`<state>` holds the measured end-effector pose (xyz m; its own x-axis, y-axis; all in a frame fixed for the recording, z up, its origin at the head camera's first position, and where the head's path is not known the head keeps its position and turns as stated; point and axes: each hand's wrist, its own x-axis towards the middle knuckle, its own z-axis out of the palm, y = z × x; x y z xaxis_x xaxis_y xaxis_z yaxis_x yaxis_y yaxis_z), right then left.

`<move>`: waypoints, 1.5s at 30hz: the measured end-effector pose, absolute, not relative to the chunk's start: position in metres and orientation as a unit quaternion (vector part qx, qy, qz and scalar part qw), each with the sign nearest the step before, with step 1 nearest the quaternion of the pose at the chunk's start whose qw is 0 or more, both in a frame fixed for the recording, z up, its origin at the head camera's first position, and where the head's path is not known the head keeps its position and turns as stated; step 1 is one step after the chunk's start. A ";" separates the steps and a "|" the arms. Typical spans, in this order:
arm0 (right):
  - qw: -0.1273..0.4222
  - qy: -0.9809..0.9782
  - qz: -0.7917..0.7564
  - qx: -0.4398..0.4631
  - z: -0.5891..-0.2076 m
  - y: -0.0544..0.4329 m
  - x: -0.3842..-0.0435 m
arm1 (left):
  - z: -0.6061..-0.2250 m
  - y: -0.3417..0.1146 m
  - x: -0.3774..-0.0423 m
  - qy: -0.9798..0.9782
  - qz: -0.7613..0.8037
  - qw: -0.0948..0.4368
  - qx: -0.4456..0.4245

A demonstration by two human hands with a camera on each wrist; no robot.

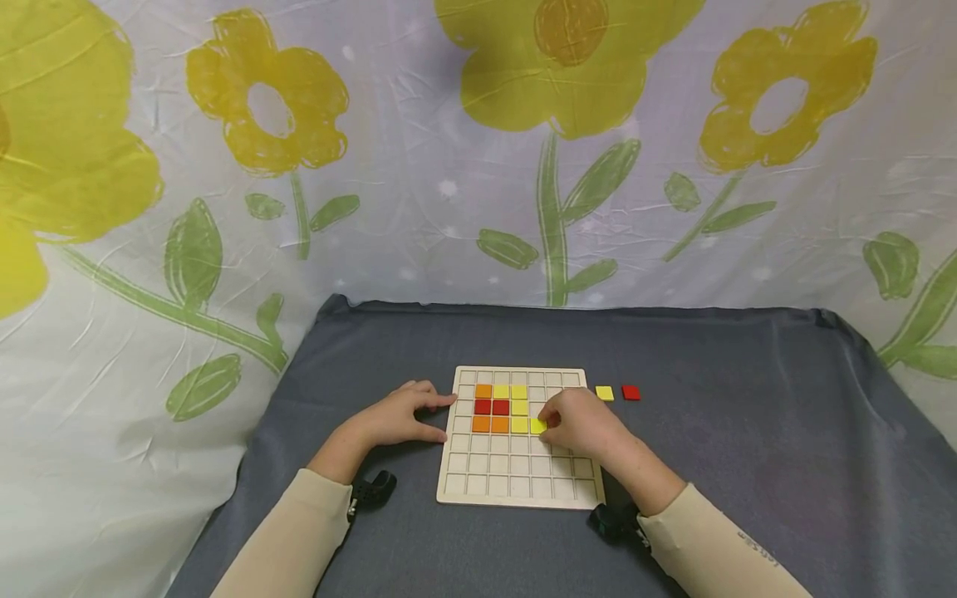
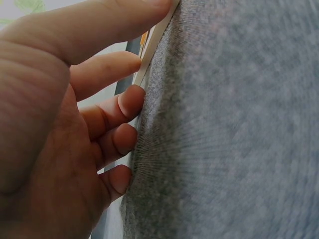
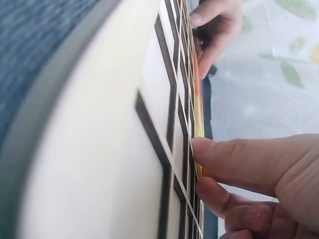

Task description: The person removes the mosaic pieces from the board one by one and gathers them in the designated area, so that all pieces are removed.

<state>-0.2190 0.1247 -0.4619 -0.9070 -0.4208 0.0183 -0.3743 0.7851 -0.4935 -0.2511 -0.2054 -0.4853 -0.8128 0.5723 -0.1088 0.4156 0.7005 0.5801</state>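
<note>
A pale wooden grid board (image 1: 519, 492) lies on the dark cloth, with orange, yellow and red square tiles (image 1: 500, 407) filling a block of cells in its upper left part. My right hand (image 1: 586, 421) pinches a yellow tile (image 1: 537, 426) between thumb and index finger, at the right end of the lowest tile row. In the right wrist view the thumb (image 3: 219, 152) and index fingertip are down at the grid. My left hand (image 1: 399, 417) steadies the board's left edge with thumb and index finger extended, and its other fingers (image 2: 119, 137) bend loosely beside the edge.
Right of the board's top corner lie a loose yellow tile (image 1: 604, 393) and a loose red tile (image 1: 631, 392). The dark grey cloth (image 1: 748, 432) spreads around the board. Behind it hangs a white curtain (image 1: 419, 191) with yellow flowers.
</note>
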 end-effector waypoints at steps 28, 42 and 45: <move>0.044 0.950 -0.242 -0.192 -0.462 0.118 -0.217 | -0.487 -0.205 -0.252 0.912 0.277 0.136 0.269; 0.037 0.944 -0.225 -0.238 -0.458 0.124 -0.218 | -0.487 -0.205 -0.252 0.913 0.272 0.138 0.270; 0.049 0.944 -0.223 -0.238 -0.458 0.124 -0.218 | -0.487 -0.204 -0.252 0.914 0.272 0.140 0.266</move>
<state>-0.2178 0.1239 -0.4584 -0.8822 -0.4707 0.0130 -0.4269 0.7877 -0.4441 -0.2515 -0.2045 -0.4868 -0.8195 0.5619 -0.1122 0.4091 0.7109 0.5721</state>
